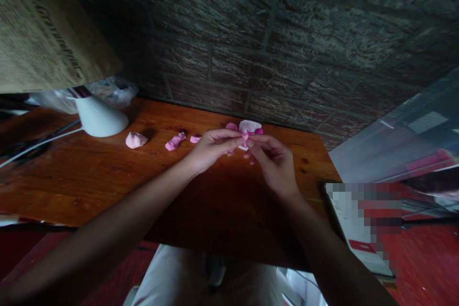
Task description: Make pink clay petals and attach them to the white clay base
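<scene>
- Lamp: stands at the far left of the table, near the wall.
- Lump: pale pink, just right of the lamp base, well apart from both hands.
- Twist: pink, lying aslant, its right end farther from the person.
- Bit: small, pink, just beside the left hand, which partly hides it.
- Left hand: thumb and forefinger drawn narrow, pinching the pink piece from its left.
- Pink piece: held between the two hands' fingertips, right of the left ones and left of the right ones. Neither hand is nearer; both touch it. It looks slightly upright, but it is too small and covered to be sure of its long axis.
- Pale flake and magenta flake: just beyond the fingertips.
- Right hand: thumb and forefinger also closed narrow, on the piece's right side.
</scene>
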Demonstrator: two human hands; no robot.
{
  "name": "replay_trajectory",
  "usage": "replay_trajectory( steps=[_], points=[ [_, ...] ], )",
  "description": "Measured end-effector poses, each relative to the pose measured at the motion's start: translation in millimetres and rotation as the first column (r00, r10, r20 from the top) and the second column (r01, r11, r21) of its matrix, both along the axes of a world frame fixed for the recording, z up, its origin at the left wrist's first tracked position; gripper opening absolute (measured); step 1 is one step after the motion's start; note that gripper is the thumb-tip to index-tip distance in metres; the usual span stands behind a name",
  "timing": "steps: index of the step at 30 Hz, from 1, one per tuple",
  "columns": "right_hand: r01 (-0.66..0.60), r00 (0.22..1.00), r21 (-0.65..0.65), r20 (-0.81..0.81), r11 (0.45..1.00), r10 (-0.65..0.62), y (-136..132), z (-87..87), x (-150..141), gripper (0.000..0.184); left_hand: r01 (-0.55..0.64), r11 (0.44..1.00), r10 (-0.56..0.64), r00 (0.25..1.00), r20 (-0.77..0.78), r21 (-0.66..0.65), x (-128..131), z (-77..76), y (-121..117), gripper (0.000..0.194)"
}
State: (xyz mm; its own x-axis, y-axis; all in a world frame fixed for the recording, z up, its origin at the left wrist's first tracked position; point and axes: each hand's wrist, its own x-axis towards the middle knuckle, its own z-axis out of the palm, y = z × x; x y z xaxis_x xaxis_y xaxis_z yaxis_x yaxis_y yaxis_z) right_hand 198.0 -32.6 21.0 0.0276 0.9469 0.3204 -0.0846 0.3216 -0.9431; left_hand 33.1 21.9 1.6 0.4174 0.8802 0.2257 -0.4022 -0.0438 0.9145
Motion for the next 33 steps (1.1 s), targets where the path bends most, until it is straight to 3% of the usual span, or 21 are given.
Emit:
replay_trajectory(
  steps=[12, 20, 33],
  points=[
    [-0.010, 0.998, -0.107, -0.055, 0.994, 0.004, 0.3, -0.4, -0.8, 0.024, -0.033, 0.999, 0.034, 0.998, -0.045, 0.020, 0.5, -6.0, 1.8, 0.031],
    [0.044, 0.993, -0.157, -0.098, 0.987, -0.059, 0.0, -1.4, -5.6, 0.026, -0.114, 0.984, 0.123, 0.990, -0.061, 0.135, 7.6, -3.1, -4.7, 0.029],
    [-0.013, 0.989, -0.176, -0.148, 0.984, -0.013, 2.4, -5.2, -3.3, 0.024, -0.043, 0.991, 0.057, 0.993, 0.105, -0.130, 14.1, -2.7, -9.5, 0.030]
  ],
)
